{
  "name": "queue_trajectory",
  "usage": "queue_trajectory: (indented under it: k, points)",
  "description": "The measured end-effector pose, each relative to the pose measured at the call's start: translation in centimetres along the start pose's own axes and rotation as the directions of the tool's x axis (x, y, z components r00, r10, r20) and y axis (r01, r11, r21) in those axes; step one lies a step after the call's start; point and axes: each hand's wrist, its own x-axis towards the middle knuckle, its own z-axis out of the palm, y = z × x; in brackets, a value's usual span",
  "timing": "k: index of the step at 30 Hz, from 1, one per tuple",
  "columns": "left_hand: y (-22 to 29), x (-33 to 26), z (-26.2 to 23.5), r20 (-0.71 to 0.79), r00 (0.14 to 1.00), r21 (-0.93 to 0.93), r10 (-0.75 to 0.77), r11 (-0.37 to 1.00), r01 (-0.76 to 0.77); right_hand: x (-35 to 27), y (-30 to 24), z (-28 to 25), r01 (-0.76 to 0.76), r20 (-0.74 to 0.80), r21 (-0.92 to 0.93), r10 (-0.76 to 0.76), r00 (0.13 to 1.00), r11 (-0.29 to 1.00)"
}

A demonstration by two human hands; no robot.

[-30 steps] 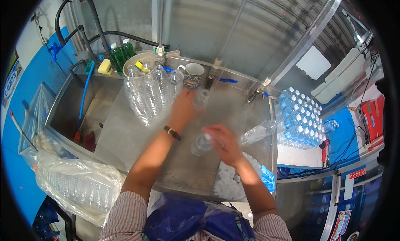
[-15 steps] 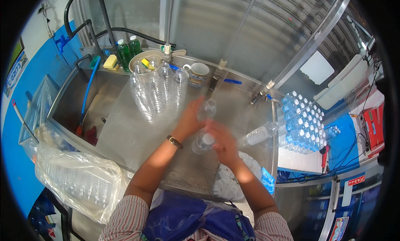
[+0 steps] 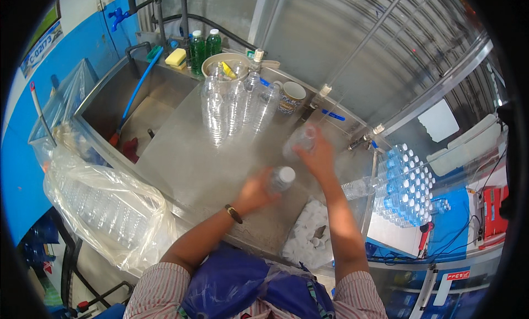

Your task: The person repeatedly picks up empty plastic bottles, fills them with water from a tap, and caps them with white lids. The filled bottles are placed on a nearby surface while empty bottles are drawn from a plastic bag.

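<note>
My left hand (image 3: 255, 192) is closed around a clear plastic bottle with a white cap (image 3: 286, 174), low over the metal counter. Farther off and to the right, my right hand (image 3: 319, 156) grips an uncapped clear bottle (image 3: 298, 143) near its neck; both hands are a little blurred. Beyond them, several uncapped clear bottles (image 3: 215, 110) stand close together. A bag of white caps (image 3: 306, 235) lies at the counter's near edge, partly behind my right forearm. Right of that forearm, another clear bottle (image 3: 358, 188) shows partly.
A patterned mug (image 3: 291, 97) and a bowl (image 3: 208, 65) stand at the back, beside taps with blue levers (image 3: 333, 115). To the left are a sink (image 3: 149, 118) and a plastic bag of bottles (image 3: 110, 208). Capped bottles (image 3: 408, 181) crowd the right side.
My hands have moved apart. The left has gone from the uncapped bottle to the capped one; the right has gone up and right onto the uncapped one. The view has shifted.
</note>
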Motion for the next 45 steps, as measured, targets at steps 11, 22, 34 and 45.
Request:
queue_trajectory:
  k: [11,22,34,45]
  points:
    - [-3.3,2.3,-6.4,-0.313,0.947,-0.104,-0.079,0.993,0.048,-0.6,-0.8,0.4,-0.169,0.203,-0.221,0.215,0.955,0.96]
    - [-3.7,2.3,-6.4,-0.262,0.956,-0.109,-0.131,0.988,0.106,-0.3,-1.5,0.5,0.095,-0.042,-0.044,-0.097,0.994,0.995]
    - [-3.8,2.3,-6.2,-0.323,0.944,-0.106,-0.06,0.994,0.027,-5.2,6.7,3.6,-0.759,0.873,0.488,0.266,0.41,-0.431]
    - [-3.8,1.9,-5.8,-0.318,0.943,-0.119,-0.102,0.991,0.067,-4.1,1.8,-2.3,-0.787,0.768,0.615,0.259,0.586,-0.043]
